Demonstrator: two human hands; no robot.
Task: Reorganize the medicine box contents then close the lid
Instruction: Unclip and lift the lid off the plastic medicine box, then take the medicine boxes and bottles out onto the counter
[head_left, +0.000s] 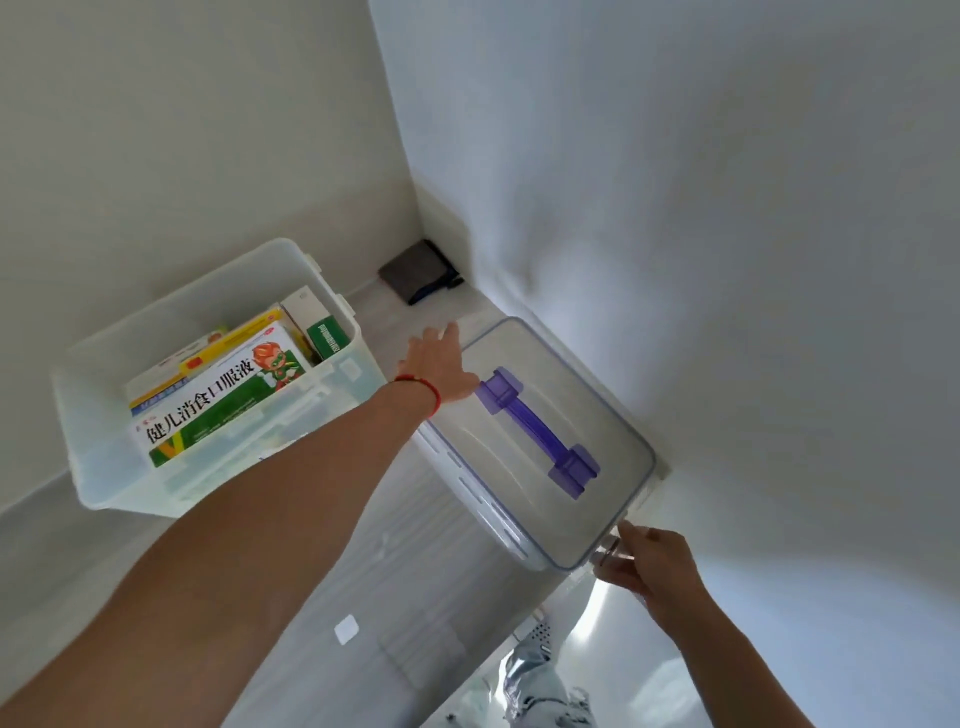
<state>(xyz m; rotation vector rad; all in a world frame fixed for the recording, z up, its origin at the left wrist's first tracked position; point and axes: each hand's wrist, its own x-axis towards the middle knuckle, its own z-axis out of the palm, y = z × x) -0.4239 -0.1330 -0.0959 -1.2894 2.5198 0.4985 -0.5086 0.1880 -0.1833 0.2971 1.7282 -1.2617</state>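
A translucent white medicine box (104, 483) stands open at the left on a pale table, packed with several upright cartons; the front one is a green and white carton (218, 410) with a cartoon figure. The lid (597, 499), clear with a purple handle (535, 431), leans against the wall at the right. My left hand (441, 364), with a red string at the wrist, lies flat on the lid's far left corner. My right hand (649, 566) pinches the lid's near corner by its side clip.
A dark folded cloth (415, 270) lies in the far corner where two white walls meet. A small white square (347, 629) sits on the table in front. Below the table edge, light jeans (540, 686) show.
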